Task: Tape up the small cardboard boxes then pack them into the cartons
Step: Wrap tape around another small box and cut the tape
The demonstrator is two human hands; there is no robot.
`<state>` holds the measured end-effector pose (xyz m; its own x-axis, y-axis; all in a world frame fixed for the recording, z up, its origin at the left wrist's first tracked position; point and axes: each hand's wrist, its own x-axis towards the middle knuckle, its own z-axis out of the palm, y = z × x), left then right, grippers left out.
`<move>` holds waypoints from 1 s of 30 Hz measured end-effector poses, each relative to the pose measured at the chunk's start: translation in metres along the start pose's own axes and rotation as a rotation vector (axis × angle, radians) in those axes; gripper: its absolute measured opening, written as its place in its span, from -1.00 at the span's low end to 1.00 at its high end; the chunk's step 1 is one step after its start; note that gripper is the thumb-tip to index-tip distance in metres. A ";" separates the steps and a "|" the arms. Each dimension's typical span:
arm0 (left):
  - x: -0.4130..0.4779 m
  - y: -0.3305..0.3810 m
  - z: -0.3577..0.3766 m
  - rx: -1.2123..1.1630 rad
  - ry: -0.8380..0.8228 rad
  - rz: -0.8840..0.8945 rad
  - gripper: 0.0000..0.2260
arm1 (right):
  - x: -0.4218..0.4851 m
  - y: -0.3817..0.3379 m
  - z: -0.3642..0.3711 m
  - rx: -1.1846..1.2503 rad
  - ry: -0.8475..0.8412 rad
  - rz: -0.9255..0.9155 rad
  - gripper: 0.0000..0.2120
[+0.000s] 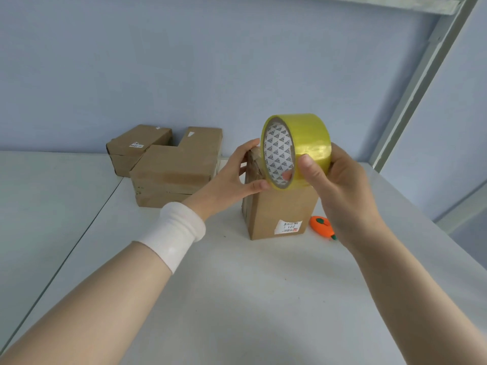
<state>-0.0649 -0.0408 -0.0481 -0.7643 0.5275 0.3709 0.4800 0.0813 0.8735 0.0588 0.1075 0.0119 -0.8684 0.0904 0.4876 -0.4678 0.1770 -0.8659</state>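
Note:
A small brown cardboard box (279, 209) stands upright on the white table (237, 299), with a white label low on its front. My left hand (234, 175) holds the box's upper left side, fingers round its top corner and thumb on its left face. My right hand (340, 185) grips a roll of yellowish clear tape (297, 150) just above the box, thumb on the roll's outer face and a fingertip inside its core. Several more small brown boxes (174, 175) are stacked at the back left, by the wall.
An orange carrot-shaped cutter (322, 225) lies on the table right of the box, partly behind my right wrist. A blue wall runs behind the table. A grey metal shelf post (421, 80) rises at the right. A seam splits the table at the left.

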 end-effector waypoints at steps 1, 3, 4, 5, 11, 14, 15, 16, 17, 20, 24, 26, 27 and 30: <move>0.000 0.000 0.000 0.000 -0.003 0.003 -0.06 | -0.003 -0.002 0.000 0.008 0.017 -0.003 -0.79; 0.000 -0.001 -0.002 -0.001 -0.011 -0.001 -0.16 | -0.014 -0.005 -0.002 0.017 0.025 -0.008 -0.83; 0.000 -0.001 -0.002 -0.003 -0.013 0.001 -0.19 | -0.022 -0.004 -0.004 0.025 0.022 -0.002 -0.85; 0.000 -0.001 -0.002 -0.006 -0.014 0.005 -0.20 | -0.031 -0.002 -0.006 0.029 0.024 0.010 -0.86; -0.001 0.001 0.003 -0.014 0.037 0.020 -0.07 | -0.059 0.020 -0.004 -0.005 0.053 0.070 -0.87; -0.002 0.005 0.005 -0.069 0.109 0.009 -0.09 | -0.048 0.016 -0.004 0.048 0.082 0.098 -0.84; -0.003 0.008 0.007 -0.093 0.141 -0.002 -0.15 | -0.044 0.012 -0.004 0.058 0.085 0.101 -0.84; -0.003 0.010 0.010 -0.113 0.175 -0.016 -0.25 | -0.039 0.007 -0.005 0.069 0.089 0.096 -0.83; -0.002 0.013 0.015 -0.138 0.208 -0.035 -0.35 | -0.034 0.001 -0.006 0.078 0.091 0.084 -0.81; -0.001 0.018 0.031 -0.323 0.282 -0.167 -0.49 | -0.013 -0.013 -0.006 0.054 0.071 0.034 -0.76; 0.000 0.009 0.034 -0.201 0.320 -0.442 -0.51 | 0.016 0.001 0.000 -0.018 0.069 0.133 -0.71; 0.001 0.002 0.030 -0.103 0.442 -0.416 -0.63 | 0.028 0.016 0.004 -0.017 0.082 0.203 -0.68; 0.003 0.000 0.028 -0.090 0.482 -0.376 -0.70 | 0.032 0.023 0.007 -0.026 0.091 0.226 -0.67; 0.014 -0.005 0.031 -0.077 0.459 -0.361 -0.76 | 0.036 0.044 0.015 -0.062 0.113 0.255 -0.73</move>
<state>-0.0647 -0.0081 -0.0573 -0.9900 0.0567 0.1295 0.1354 0.1173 0.9838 0.0042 0.1035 -0.0106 -0.9312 0.2479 0.2671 -0.2224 0.1941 -0.9554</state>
